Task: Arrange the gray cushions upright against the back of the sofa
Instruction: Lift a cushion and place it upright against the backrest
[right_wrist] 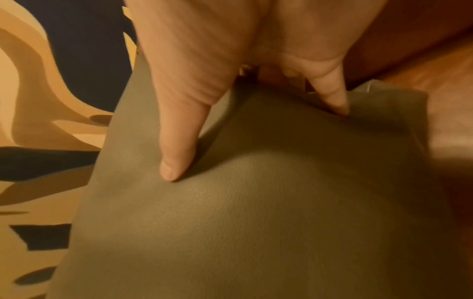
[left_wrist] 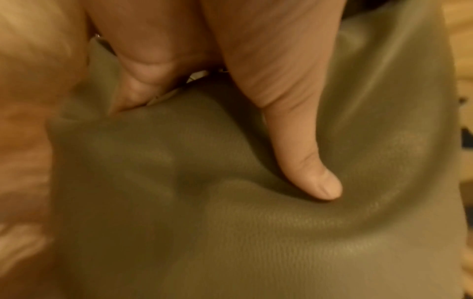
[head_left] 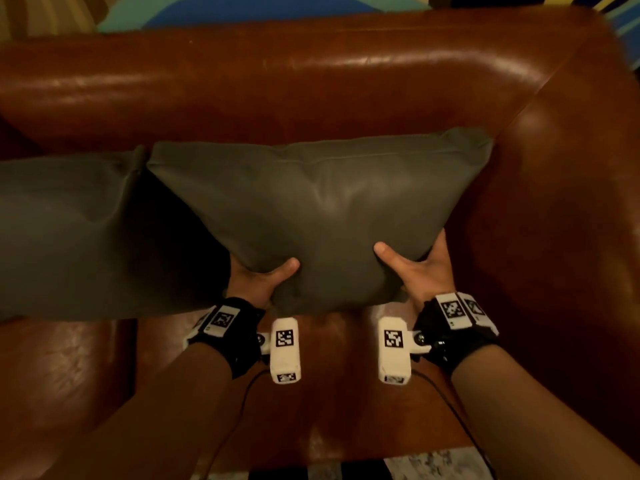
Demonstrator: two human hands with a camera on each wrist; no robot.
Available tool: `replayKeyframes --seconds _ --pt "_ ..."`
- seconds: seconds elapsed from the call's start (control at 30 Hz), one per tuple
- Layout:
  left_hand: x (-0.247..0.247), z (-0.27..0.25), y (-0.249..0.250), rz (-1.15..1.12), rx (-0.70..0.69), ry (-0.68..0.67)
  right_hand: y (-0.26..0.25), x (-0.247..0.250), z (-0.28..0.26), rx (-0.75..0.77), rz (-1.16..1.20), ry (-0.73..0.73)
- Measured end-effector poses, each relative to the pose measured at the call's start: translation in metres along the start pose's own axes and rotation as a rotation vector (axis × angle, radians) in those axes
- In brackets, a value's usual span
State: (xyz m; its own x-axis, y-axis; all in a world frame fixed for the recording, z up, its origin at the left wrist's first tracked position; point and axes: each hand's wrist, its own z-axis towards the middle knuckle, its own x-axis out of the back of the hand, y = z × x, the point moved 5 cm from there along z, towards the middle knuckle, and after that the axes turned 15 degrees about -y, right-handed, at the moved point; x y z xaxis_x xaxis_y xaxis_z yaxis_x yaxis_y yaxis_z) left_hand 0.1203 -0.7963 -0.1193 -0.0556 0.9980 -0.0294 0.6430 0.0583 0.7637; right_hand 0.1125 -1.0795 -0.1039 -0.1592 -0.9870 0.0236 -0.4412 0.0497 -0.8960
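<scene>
Gray cushion [head_left: 311,209] up vs sofa back [head_left: 277,81], L hand [head_left: 258,282] & R hand [head_left: 420,268] pinching its near edge, thumbs denting front: prob soft, light, slick cover, so grip low corners.

Two cushions side by side on sofa seat [head_left: 311,393], before backrest [head_left: 277,84]; right cushion [head_left: 311,209] beside armrest [head_left: 571,202]; left cushion [head_left: 62,237] adjacent.
</scene>
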Motion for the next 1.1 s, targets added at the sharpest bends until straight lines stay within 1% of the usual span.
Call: replayKeyframes --seconds 0.1,0.17,0.27,0.37,0.43,0.47,0.5,0.53,0.57,0.6,0.63,0.67,0.7,0.73,0.8,0.87,1.0,1.03,1.1 --pt "-0.039 0.001 0.007 0.020 -0.017 -0.106 -0.003 0.035 0.000 0.062 0.037 0.060" --pt "-0.048 0.009 0.013 0.070 -0.031 -0.109 -0.006 0.040 0.007 0.074 0.040 0.015" --pt "-0.036 0.022 0.014 0.090 -0.078 -0.077 -0.004 0.031 0.020 0.076 -0.002 0.003" --pt "-0.024 0.016 0.007 0.103 -0.014 -0.063 0.001 0.024 0.022 0.050 0.024 0.006" --pt "-0.024 0.007 0.010 0.139 -0.034 -0.045 0.005 0.029 0.014 0.049 0.029 0.027" --pt "-0.023 0.005 0.006 0.159 -0.046 -0.032 0.010 0.033 0.008 0.022 0.053 0.045" --pt "-0.020 0.001 0.002 0.134 -0.036 -0.024 0.020 0.036 0.001 -0.035 0.090 0.060" --pt "-0.016 -0.002 -0.007 0.103 0.004 -0.007 0.033 0.037 -0.006 -0.114 0.141 0.077" --pt "-0.012 -0.007 -0.017 0.088 0.081 0.021 0.049 0.037 -0.015 -0.228 0.201 0.100" --pt "-0.010 -0.011 -0.029 0.061 0.162 0.011 0.065 0.036 -0.024 -0.355 0.251 0.106" --pt "-0.012 -0.016 -0.040 -0.014 0.273 -0.029 0.079 0.033 -0.033 -0.462 0.313 0.095" --pt "-0.018 -0.018 -0.051 -0.116 0.361 -0.096 0.089 0.028 -0.038 -0.514 0.413 0.083" --pt "-0.026 -0.021 -0.054 -0.241 0.412 -0.144 0.095 0.021 -0.040 -0.527 0.525 0.066" --pt "-0.034 -0.021 -0.053 -0.354 0.408 -0.171 0.099 0.014 -0.037 -0.507 0.625 0.041" --pt "-0.043 -0.014 -0.047 -0.503 0.361 -0.153 0.100 0.001 -0.025 -0.450 0.767 -0.014" --pt "-0.052 -0.007 -0.041 -0.576 0.322 -0.131 0.104 -0.006 -0.010 -0.455 0.850 -0.036" --pt "-0.055 0.010 -0.034 -0.694 0.329 -0.064 0.111 -0.010 0.019 -0.505 0.839 -0.065" --pt "-0.055 0.012 -0.033 -0.685 0.338 -0.079 0.115 -0.010 0.024 -0.523 0.824 -0.084" --pt "-0.058 0.013 -0.027 -0.634 0.347 -0.168 0.128 -0.006 0.032 -0.545 0.782 -0.115"
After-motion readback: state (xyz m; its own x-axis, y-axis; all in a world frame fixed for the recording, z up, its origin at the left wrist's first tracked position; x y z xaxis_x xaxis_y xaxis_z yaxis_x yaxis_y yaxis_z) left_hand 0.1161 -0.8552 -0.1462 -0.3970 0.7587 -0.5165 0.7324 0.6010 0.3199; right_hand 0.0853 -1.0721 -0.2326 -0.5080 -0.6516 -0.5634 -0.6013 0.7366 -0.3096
